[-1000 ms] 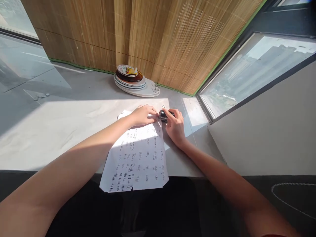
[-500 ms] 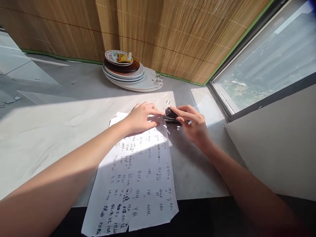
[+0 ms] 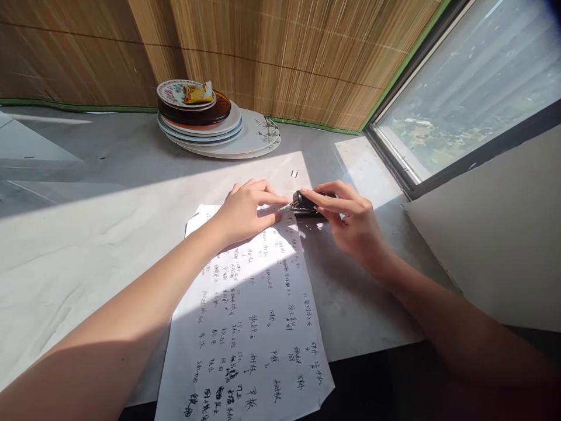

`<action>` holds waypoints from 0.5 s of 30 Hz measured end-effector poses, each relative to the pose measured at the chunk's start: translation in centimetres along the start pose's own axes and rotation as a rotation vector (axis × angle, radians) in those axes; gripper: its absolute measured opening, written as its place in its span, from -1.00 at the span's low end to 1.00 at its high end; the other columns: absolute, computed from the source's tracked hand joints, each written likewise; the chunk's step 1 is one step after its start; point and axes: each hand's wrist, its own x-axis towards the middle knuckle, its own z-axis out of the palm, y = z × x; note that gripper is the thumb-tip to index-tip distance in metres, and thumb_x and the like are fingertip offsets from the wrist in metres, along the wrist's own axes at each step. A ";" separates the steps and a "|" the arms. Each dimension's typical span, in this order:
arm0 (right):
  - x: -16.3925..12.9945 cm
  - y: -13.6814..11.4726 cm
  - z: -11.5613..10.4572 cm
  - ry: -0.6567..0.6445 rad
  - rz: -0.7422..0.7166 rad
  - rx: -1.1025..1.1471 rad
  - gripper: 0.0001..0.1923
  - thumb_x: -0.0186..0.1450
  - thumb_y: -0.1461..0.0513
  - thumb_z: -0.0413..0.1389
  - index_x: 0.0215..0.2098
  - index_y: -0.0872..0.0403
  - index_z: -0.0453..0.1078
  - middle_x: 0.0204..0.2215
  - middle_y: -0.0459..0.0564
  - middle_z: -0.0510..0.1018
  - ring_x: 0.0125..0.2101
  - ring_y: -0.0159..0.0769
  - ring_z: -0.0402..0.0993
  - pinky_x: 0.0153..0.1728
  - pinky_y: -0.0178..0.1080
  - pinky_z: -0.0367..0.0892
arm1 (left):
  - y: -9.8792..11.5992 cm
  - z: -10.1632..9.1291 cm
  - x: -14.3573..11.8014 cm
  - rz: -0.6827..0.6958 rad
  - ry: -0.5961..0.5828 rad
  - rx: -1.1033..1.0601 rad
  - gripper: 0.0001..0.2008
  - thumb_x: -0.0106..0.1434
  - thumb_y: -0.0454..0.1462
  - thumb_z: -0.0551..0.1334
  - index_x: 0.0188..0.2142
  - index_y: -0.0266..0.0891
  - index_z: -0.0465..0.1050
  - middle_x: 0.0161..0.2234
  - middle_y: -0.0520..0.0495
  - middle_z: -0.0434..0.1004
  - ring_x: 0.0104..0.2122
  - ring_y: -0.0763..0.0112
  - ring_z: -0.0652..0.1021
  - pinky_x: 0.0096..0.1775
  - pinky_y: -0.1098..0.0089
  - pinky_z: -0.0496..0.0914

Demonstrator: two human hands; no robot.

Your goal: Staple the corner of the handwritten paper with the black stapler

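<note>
White paper (image 3: 249,327) covered in rows of handwriting lies on the counter, its lower end reaching past the front edge. My left hand (image 3: 249,213) pinches the paper's top edge between thumb and fingers, near the upper right corner. That corner meets the jaws of a black stapler (image 3: 309,200), which lies sideways on the surface. My right hand (image 3: 348,216) grips the stapler from the right, with fingers on top and thumb at the near side. Whether a staple has gone into the sheet cannot be seen.
A stack of plates (image 3: 256,131) with a yellow snack packet (image 3: 198,93) on top stands at the back. Behind it hangs a bamboo blind (image 3: 263,52). A window (image 3: 464,88) and a white panel (image 3: 495,234) border the right. A small white piece (image 3: 294,173) lies behind the stapler.
The view has shifted slightly, so the plates and blind appear further left. My right hand seems to press the stapler flatter. My left hand keeps its grip on the paper.
</note>
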 end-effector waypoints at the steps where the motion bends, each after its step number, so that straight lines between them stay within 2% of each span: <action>1: 0.0 0.0 0.0 -0.001 0.005 -0.001 -0.58 0.53 0.24 0.19 0.27 -0.29 0.58 -0.04 0.02 0.61 -0.09 -0.12 0.52 -0.08 0.00 0.52 | 0.0 0.0 0.0 -0.001 -0.002 0.005 -0.70 0.40 -0.25 0.38 0.07 0.11 0.73 -0.05 -0.07 0.63 0.04 0.07 0.52 0.26 -0.15 0.30; 6: 0.0 -0.3 0.3 0.010 0.013 -0.022 -0.55 0.55 0.30 0.08 0.25 -0.28 0.60 -0.02 0.02 0.62 -0.06 -0.12 0.52 -0.06 -0.01 0.52 | 0.0 0.1 0.1 -0.006 -0.008 0.007 -0.69 0.41 -0.25 0.36 0.09 0.10 0.73 -0.04 -0.08 0.63 0.04 0.06 0.52 0.26 -0.15 0.29; 15: -0.2 -0.4 0.9 0.038 0.034 -0.078 -0.54 0.56 0.31 0.06 0.24 -0.27 0.61 0.00 0.04 0.61 -0.07 -0.12 0.53 -0.08 -0.01 0.52 | -0.1 0.1 0.1 0.006 -0.027 0.007 -0.68 0.41 -0.24 0.34 0.10 0.10 0.72 -0.04 -0.08 0.61 0.05 0.06 0.51 0.26 -0.18 0.28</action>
